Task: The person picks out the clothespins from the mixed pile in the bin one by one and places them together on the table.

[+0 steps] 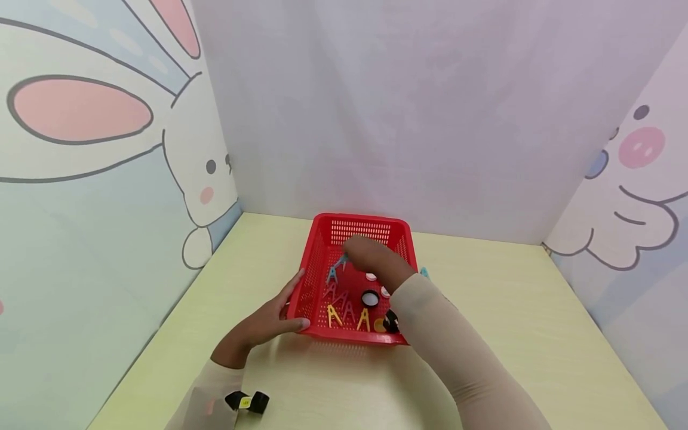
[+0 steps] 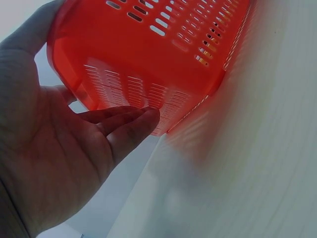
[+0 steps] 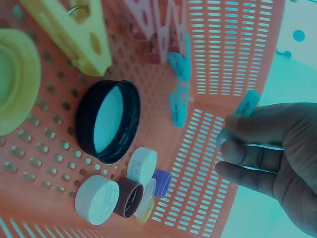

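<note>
A red perforated basket (image 1: 355, 338) stands on the table. My left hand (image 1: 266, 323) grips its near left corner, thumb at the rim and fingers against the outer side. Over the far part of the basket, my right hand (image 3: 292, 148) pinches a blue clothespin (image 3: 249, 101) between thumb and fingers. Two blue clothespins (image 3: 179, 106) lie below, beside several pink clothespins (image 1: 348, 310) and yellow clothespins (image 1: 364, 320). Also inside are a black-rimmed lid (image 3: 135, 121), a yellow lid (image 3: 15, 84), white caps (image 3: 94, 201), a brown cap (image 3: 125, 199) and a purple cap (image 3: 163, 182).
A small light-blue object (image 1: 424, 272) shows just outside the basket's right side, partly behind the right arm. The pale table (image 1: 516, 310) meets a plain curtain (image 1: 376, 119) at the back. Walls with cartoon animals (image 1: 204, 167) stand at both sides.
</note>
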A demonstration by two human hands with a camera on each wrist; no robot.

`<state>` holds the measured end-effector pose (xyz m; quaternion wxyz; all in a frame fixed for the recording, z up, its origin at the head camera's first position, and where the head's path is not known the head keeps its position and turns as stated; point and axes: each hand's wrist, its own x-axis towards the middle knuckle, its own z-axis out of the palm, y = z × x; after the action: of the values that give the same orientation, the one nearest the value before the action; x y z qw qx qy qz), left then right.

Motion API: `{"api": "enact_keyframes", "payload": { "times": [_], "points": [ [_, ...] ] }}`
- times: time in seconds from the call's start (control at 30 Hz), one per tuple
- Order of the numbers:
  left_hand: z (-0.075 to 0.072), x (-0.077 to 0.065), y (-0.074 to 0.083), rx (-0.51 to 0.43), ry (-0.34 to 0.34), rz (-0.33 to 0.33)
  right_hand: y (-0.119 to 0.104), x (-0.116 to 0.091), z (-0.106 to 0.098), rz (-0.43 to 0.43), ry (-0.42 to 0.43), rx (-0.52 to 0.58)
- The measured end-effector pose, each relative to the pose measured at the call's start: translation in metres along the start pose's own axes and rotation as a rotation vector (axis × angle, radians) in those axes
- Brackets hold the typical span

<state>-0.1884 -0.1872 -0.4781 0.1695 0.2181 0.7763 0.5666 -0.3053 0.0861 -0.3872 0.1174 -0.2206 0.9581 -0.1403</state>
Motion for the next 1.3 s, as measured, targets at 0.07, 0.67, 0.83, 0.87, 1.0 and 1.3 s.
{"api": "enact_keyframes", "payload": {
  "times": [0.07, 0.67, 0.83, 0.87, 1.0, 1.3],
  "points": [
    [0.0, 0.0, 0.0, -0.001, -0.002, 0.005, 0.001, -0.002, -0.002, 0.005, 0.007, -0.002],
    [0.001, 0.0, -0.002, -0.006, -0.001, 0.0, 0.005, -0.015, -0.021, -0.059, 0.115, -0.076],
    [0.002, 0.0, 0.001, 0.015, 0.012, -0.018, 0.005, -0.018, -0.031, 0.009, 0.153, -0.078],
    [0.002, 0.001, 0.001, 0.02, 0.013, -0.018, 0.006, -0.019, -0.033, 0.02, 0.163, -0.08],
    [0.005, 0.002, 0.002, 0.024, 0.016, -0.02, 0.01, -0.022, -0.037, 0.054, 0.19, -0.11],
    [0.011, 0.007, 0.003, 0.011, 0.015, -0.034, 0.025, -0.041, -0.038, -0.035, 0.312, -0.189]
  ]
}}
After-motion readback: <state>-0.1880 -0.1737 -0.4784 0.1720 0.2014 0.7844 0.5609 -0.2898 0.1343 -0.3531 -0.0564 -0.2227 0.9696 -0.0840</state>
